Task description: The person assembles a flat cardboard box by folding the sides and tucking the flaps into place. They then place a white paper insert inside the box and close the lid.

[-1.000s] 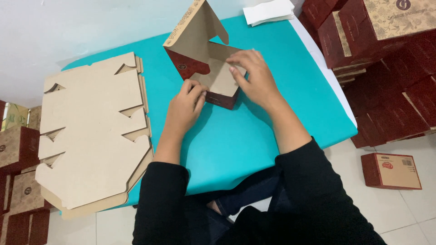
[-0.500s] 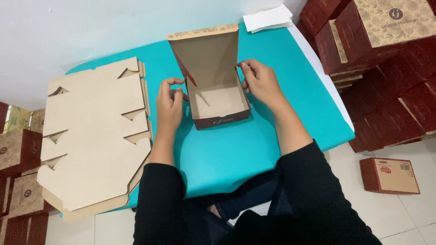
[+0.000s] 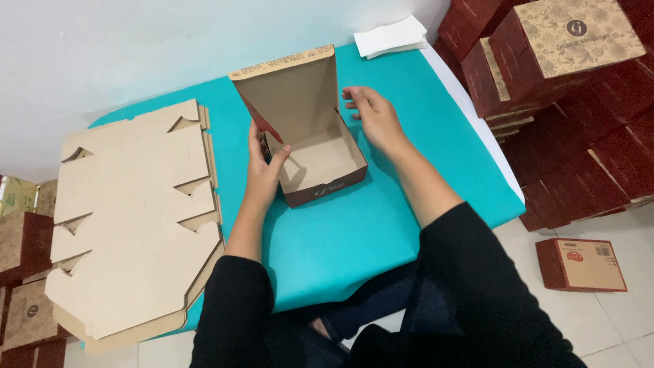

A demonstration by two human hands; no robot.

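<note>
A small dark-red cardboard box [image 3: 320, 174] with a brown inside stands on the teal table [image 3: 381, 225], its lid raised upright at the back. My left hand [image 3: 264, 163] grips the box's left wall, thumb inside. Fingers spread, my right hand [image 3: 371, 116] hovers just right of the lid, holding nothing. The box is empty.
A stack of flat brown box blanks [image 3: 129, 218] lies on the table's left side. White folded paper [image 3: 392, 35] sits at the far right corner. Piles of assembled red boxes [image 3: 565, 95] stand to the right, one small box [image 3: 579, 264] on the floor, more at the left edge [image 3: 24, 272].
The box has turned upright and square on the table with its lid standing up. My right hand has come off the box's right wall; my left hand has shifted along the left wall.
</note>
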